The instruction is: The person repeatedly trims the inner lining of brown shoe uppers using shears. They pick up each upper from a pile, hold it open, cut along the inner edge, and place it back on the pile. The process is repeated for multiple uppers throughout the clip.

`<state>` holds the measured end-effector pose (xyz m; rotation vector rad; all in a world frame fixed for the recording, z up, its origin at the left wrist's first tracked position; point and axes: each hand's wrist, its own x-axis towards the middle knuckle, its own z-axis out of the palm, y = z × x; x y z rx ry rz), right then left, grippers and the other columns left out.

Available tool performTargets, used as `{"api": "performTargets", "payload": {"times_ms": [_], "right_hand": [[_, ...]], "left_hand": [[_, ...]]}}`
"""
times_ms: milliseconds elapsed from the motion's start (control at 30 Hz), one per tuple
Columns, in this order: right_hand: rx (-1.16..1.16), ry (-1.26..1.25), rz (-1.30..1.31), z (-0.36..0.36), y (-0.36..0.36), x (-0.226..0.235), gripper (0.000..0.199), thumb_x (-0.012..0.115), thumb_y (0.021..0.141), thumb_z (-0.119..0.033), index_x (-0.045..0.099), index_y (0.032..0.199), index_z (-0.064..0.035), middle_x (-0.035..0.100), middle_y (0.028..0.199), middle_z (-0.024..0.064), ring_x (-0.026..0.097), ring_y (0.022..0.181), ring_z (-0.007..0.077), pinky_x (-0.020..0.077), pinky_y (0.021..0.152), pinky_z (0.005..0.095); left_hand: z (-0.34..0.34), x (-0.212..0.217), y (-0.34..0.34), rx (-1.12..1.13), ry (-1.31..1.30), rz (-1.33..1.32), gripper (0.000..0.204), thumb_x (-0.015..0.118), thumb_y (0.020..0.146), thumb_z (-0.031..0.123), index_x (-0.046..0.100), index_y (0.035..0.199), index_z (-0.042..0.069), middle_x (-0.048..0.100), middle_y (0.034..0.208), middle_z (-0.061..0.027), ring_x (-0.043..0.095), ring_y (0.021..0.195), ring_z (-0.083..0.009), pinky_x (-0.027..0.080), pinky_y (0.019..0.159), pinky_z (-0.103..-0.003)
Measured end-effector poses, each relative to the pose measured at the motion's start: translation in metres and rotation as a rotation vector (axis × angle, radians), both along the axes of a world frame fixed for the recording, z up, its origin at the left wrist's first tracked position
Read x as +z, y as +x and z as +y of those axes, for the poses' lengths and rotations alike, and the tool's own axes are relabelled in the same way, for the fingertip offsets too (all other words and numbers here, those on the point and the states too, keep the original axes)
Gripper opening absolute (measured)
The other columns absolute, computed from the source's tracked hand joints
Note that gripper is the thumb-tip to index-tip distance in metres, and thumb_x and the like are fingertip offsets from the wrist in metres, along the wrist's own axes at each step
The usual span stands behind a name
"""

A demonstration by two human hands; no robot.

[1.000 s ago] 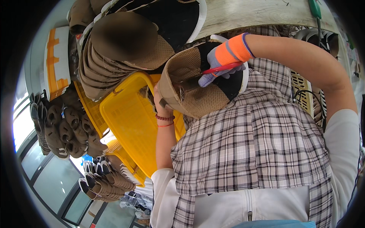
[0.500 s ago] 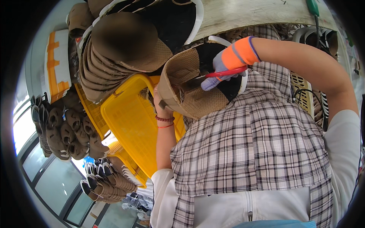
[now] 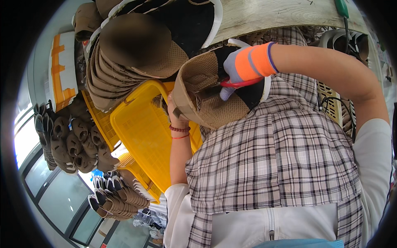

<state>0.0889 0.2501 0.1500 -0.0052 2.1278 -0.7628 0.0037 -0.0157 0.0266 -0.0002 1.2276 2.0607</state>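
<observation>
A brown mesh shoe upper [image 3: 221,113] with a black lining and white edge rests against my apron, its opening turned toward me. My left hand [image 3: 176,116] grips its left side from outside; most of those fingers are hidden behind it. My right hand [image 3: 235,68], in a purple and orange knit glove, is closed round red-handled scissors [image 3: 244,82]. The scissor blades reach into the opening of the upper, and their tips are hard to make out in the dark inside.
A stack of nested brown uppers [image 3: 120,78] stands at the upper left, beside a tilted yellow plastic basket [image 3: 142,132]. A pale wooden tabletop [image 3: 264,16] spans the far side. More brown uppers [image 3: 72,142] hang in clusters on the left. A green-handled tool [image 3: 341,8] is far right.
My right hand has moved left and deeper into the upper with the scissors. My left hand and the upper have barely moved.
</observation>
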Motion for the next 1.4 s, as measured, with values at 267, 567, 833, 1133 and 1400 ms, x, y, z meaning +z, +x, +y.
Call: {"api": "performTargets", "payload": {"times_ms": [267, 567, 833, 1133, 1400], "right_hand": [[0.056, 0.071, 0.243, 0.004, 0.052, -0.023, 0.072, 0.061, 0.071, -0.073, 0.068, 0.087, -0.0033, 0.067, 0.073, 0.0156, 0.066, 0.073, 0.0353, 0.0524, 0.065, 0.0418], [-0.822, -1.105, 0.417, -0.044, 0.087, 0.022, 0.052, 0.082, 0.076, -0.027, 0.057, 0.111, 0.0018, 0.065, 0.097, 0.0067, 0.058, 0.089, 0.0104, 0.0491, 0.078, 0.0267], [-0.909, -0.549, 1.075, -0.061, 0.051, 0.062, 0.032, 0.061, 0.085, -0.003, 0.054, 0.116, 0.0005, 0.066, 0.088, 0.0078, 0.063, 0.076, 0.0131, 0.0511, 0.070, 0.0264], [-0.935, -0.828, 1.127, -0.051, -0.082, -0.005, 0.037, 0.065, 0.084, -0.006, 0.053, 0.119, 0.0032, 0.065, 0.098, 0.0068, 0.059, 0.087, 0.0105, 0.0491, 0.076, 0.0257], [-0.681, -1.255, 0.750, -0.028, -0.138, 0.008, 0.048, 0.063, 0.084, -0.008, 0.049, 0.129, 0.0019, 0.062, 0.116, 0.0079, 0.060, 0.101, 0.0151, 0.0499, 0.088, 0.0306]], "left_hand": [[-0.012, -0.005, 0.023, -0.063, -0.061, 0.193, 0.021, 0.056, 0.094, 0.013, 0.062, 0.110, 0.001, 0.067, 0.095, -0.0063, 0.064, 0.085, -0.0165, 0.053, 0.074, -0.029], [0.037, 0.083, 0.022, -0.207, -0.135, 0.549, 0.019, 0.058, 0.088, 0.006, 0.066, 0.103, 0.000, 0.066, 0.093, -0.0029, 0.060, 0.085, -0.0106, 0.047, 0.075, -0.022], [0.060, 0.175, -0.046, -0.246, -0.410, 1.288, 0.034, 0.045, 0.074, -0.011, 0.067, 0.098, -0.001, 0.068, 0.094, -0.0118, 0.065, 0.090, -0.0205, 0.050, 0.083, -0.029], [0.045, 0.174, -0.161, -0.025, -1.065, 1.727, 0.038, 0.055, 0.091, 0.042, 0.065, 0.121, 0.022, 0.059, 0.127, -0.0078, 0.054, 0.115, -0.0272, 0.039, 0.097, -0.040], [0.043, 0.168, -0.153, 0.115, -0.929, 1.649, 0.036, 0.058, 0.088, 0.044, 0.068, 0.115, 0.023, 0.063, 0.122, -0.0041, 0.055, 0.109, -0.0230, 0.036, 0.096, -0.040]]}}
